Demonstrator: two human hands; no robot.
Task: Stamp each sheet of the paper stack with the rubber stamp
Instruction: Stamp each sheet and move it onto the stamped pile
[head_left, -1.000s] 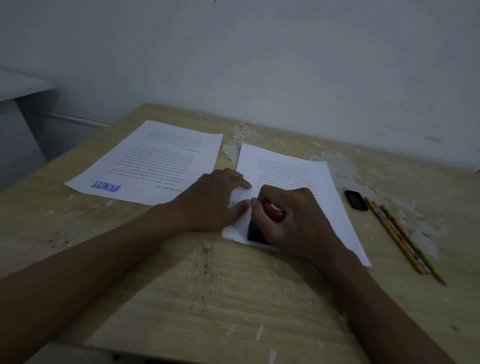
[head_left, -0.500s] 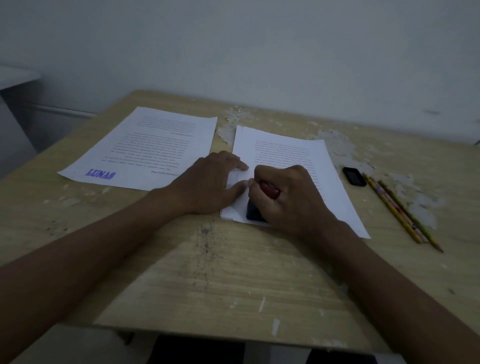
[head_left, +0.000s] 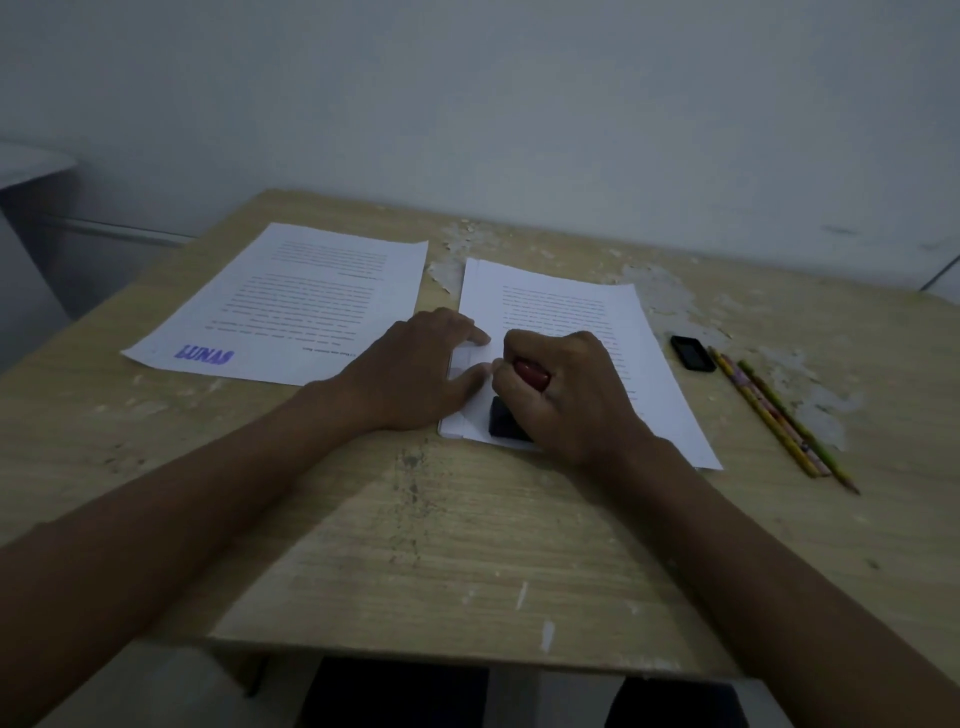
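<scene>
Now right hand (head_left: 566, 395) fisted round rubber stamp (head_left: 511, 418) on paper stack (head_left: 654, 374), left hand (head_left: 415, 369) flat.

Right hand (head_left: 566, 395) gripping red-handled rubber stamp (head_left: 511, 415) – black base down on near-left corner of paper stack (head_left: 571, 322). Left hand (head_left: 415, 371) flat on the stack's left edge. Stamped sheet (head_left: 291, 306) lies left – blue mark. Black cap (head_left: 692, 353) and pencils (head_left: 779, 415) to the right.

Worn wooden table (head_left: 467, 545) with flaking patches, small black case (head_left: 692, 353) to the right, three pencils (head_left: 779, 421) lying together just beyond it, pale wall (head_left: 519, 104) behind
</scene>
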